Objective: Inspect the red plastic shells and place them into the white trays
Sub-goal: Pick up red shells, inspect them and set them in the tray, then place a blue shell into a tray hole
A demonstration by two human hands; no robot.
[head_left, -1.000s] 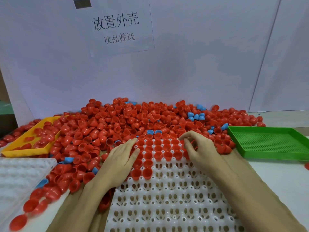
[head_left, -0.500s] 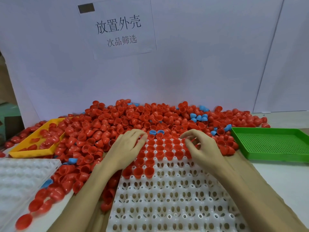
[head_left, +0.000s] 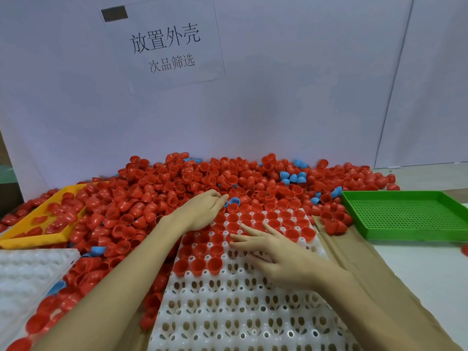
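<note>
Shells (head_left: 177, 188) lie heaped along the tabletop's far edge, spilling into the yellow tray (head_left: 33, 239) at its left; a spare white tray (head_left: 27, 274) sits at the near left corner, unfilled. Our left hand (head_left: 202, 211) reaches into the pile at the far edge of the main tray (head_left: 240, 312), fingers curled; whether it grips a shell we cannot tell. Our right hand (head_left: 276, 254) rests flat, fingers spread, on the seated shells. We judge only the far rows filled, most sockets left. The green tray (head_left: 410, 216) sits at the right.
</note>
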